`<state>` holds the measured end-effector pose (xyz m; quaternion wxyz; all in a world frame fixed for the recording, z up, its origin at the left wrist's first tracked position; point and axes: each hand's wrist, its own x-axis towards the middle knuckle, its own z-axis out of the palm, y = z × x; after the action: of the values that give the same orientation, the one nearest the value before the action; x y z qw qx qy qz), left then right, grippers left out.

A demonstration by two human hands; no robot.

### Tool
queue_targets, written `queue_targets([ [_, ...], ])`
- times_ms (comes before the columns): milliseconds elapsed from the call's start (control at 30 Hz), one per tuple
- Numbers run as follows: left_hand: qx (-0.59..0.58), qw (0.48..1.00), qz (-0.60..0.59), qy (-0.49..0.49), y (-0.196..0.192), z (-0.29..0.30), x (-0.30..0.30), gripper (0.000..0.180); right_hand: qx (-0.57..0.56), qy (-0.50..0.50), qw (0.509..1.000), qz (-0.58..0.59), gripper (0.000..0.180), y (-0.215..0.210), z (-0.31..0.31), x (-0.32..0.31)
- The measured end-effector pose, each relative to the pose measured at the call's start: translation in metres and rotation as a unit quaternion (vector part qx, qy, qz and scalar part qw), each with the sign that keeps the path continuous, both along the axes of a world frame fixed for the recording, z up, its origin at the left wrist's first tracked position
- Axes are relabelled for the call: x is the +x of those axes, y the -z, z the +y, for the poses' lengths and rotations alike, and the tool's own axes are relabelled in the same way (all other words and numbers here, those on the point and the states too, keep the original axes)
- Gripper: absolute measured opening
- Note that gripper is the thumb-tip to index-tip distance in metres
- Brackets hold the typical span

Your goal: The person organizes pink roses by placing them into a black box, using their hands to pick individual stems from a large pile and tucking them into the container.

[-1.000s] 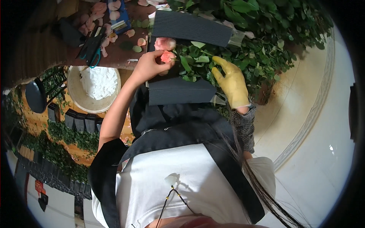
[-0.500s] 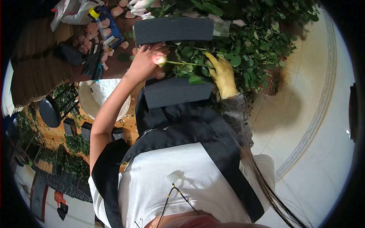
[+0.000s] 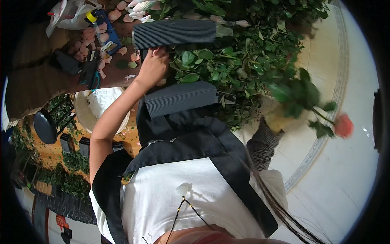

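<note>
My left hand (image 3: 153,67) is closed, its fingers bent at the lower edge of a dark grey ridged block (image 3: 174,34). What it grips, if anything, is hidden. A second ridged block (image 3: 180,99) lies nearer to me, against my black apron (image 3: 174,140). Green leafy stems (image 3: 227,67) fill the space between the blocks and spread to the right. Off to the right, my right hand (image 3: 276,118), in a yellow glove, is smeared by motion and partly behind leaves. It holds a pink rose (image 3: 343,125) out sideways over the floor, the bloom pointing right.
Scissors with teal handles (image 3: 91,73), a blue tray-like object (image 3: 109,32) and loose pink petals (image 3: 88,36) lie on the brown table at the left. A round pale bin (image 3: 83,112) with white material stands below its edge, beside a black stool (image 3: 45,126).
My right hand has swung from the leaves out to the right, carrying the rose. The bloom that was by my left hand is now far right. My left hand stays between the blocks.
</note>
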<state>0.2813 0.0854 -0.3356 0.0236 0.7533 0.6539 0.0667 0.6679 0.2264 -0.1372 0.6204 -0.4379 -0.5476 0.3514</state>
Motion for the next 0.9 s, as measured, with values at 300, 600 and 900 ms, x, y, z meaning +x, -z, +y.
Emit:
queue_targets([
  [300, 0.096, 0.981, -0.167, -0.016, 0.008, -0.021, -0.005, 0.027, -0.041, -0.123, 0.961, -0.246, 0.040, -0.072, 0.007, -0.069],
  [600, 0.085, 0.971, -0.220, -0.028, 0.012, -0.023, -0.004, 0.026, 0.063, -0.252, 0.674, -0.692, 0.010, 0.161, 0.024, -0.160],
  [900, 0.089, 0.968, -0.232, -0.036, 0.005, -0.022, -0.003, 0.027, 0.038, -0.255, 0.631, -0.732, 0.010, 0.210, 0.049, -0.150],
])
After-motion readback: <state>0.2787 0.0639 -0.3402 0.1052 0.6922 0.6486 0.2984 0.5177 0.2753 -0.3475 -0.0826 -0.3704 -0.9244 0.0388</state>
